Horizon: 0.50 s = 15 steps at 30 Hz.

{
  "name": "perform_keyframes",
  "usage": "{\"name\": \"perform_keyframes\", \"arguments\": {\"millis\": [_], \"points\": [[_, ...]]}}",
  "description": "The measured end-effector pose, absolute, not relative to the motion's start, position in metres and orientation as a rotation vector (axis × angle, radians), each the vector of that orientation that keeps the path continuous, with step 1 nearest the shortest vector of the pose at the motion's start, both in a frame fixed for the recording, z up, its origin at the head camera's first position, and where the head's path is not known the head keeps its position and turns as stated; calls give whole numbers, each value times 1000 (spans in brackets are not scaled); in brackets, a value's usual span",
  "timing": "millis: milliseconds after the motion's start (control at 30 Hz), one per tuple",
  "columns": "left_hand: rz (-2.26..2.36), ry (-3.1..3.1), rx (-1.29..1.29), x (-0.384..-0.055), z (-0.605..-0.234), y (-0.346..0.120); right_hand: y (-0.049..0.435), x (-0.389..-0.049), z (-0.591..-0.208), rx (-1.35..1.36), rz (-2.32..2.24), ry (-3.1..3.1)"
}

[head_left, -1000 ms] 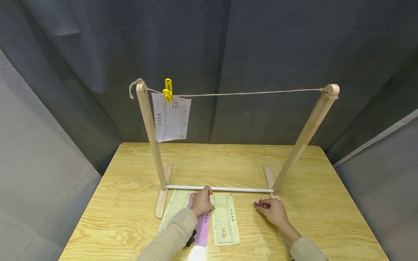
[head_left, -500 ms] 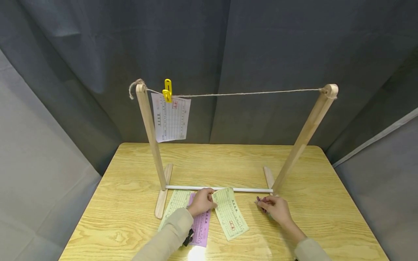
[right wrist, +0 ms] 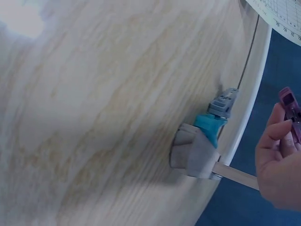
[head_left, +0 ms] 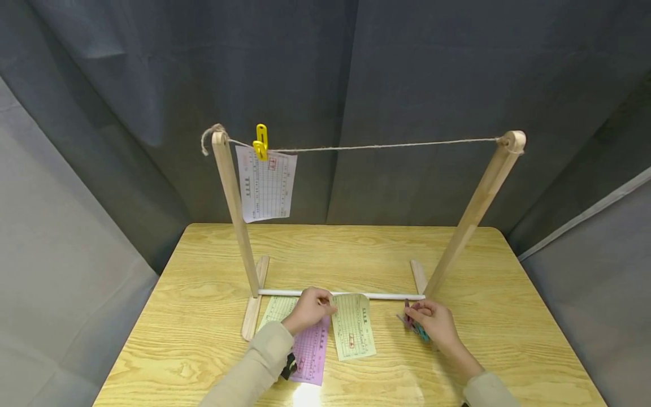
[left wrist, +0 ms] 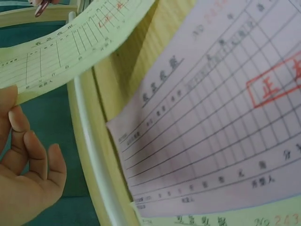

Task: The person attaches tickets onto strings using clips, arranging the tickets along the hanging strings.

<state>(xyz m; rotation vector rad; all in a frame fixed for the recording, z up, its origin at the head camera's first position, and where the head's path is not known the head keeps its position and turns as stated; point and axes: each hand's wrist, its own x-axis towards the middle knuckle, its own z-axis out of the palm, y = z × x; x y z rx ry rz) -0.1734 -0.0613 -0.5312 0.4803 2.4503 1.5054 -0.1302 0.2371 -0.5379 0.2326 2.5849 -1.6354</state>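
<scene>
My left hand (head_left: 311, 310) pinches a pale green receipt slip (head_left: 352, 330) by its far left corner. In the left wrist view that slip (left wrist: 59, 52) curves up from thumb and finger. Below the hand a purple receipt slip (head_left: 311, 353) lies on the table, partly over another green slip (head_left: 277, 311). My right hand (head_left: 436, 325) holds a purple clip (right wrist: 290, 106) between thumb and fingers. On the table beneath it lie a teal clip (right wrist: 210, 125) and a grey clip (right wrist: 225, 102), close together near the stand's right foot.
A wooden stand has a left post (head_left: 235, 215), a right post (head_left: 475, 217) and a white bar (head_left: 391, 296) low between them. A string (head_left: 376, 146) spans the tops. A yellow clip (head_left: 261, 144) holds a white slip (head_left: 268, 189) on it. Dark curtains (head_left: 407, 73) hang behind.
The left hand has lifted the green slip by its corner; its near end swung right, then back. The right hand has raised the purple clip, and the teal clip now shows below it.
</scene>
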Motion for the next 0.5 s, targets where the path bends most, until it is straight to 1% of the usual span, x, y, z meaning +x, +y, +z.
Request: {"name": "perform_keyframes", "arguments": {"millis": [167, 500], "points": [[1519, 2459, 504, -173, -522, -66, 237, -131, -533, 180, -1716, 2541], [1553, 2451, 564, -172, -502, -73, 237, -135, -522, -10, -1863, 2510]]}}
